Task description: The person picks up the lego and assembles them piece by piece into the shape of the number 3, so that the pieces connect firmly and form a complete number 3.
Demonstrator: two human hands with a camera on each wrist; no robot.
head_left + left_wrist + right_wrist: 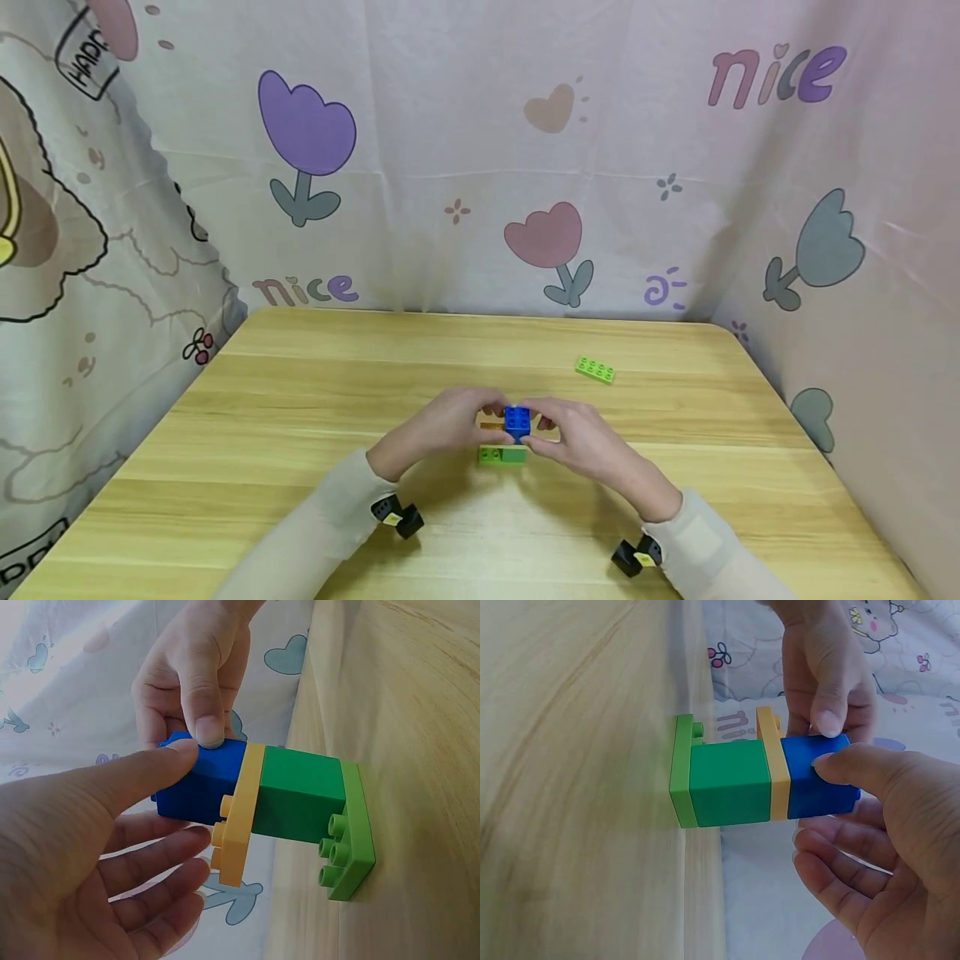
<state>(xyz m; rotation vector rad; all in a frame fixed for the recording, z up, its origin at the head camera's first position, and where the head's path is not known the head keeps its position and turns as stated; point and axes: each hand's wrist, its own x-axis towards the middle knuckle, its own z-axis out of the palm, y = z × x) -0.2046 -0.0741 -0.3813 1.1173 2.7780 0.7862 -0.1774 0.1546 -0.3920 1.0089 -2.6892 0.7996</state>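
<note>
Left hand: the left hand (450, 421) is pinching the blue brick (517, 421) from the 9 o'clock side in the head view; in the left wrist view its thumb (142, 776) is pressing the brick's side while the other fingers are curling loosely below.
Right hand: the right hand (581, 437) is gripping the same blue brick from the 3 o'clock side, its thumb (855, 769) lying along one face.
Blue brick: it is sitting on top of the stack, held between both hands, near the middle of the wooden table (300, 400).
Stack: under the blue brick a yellow plate (240, 817) is resting on a dark green brick (300, 795), which is standing on a light green plate (356, 840) touching the tabletop.
Loose piece: a light green studded brick (596, 369) is lying at about 1 o'clock from the hands, well apart from them.
Backdrop: a cloth with printed tulips (303, 133) is hanging round the table.
</note>
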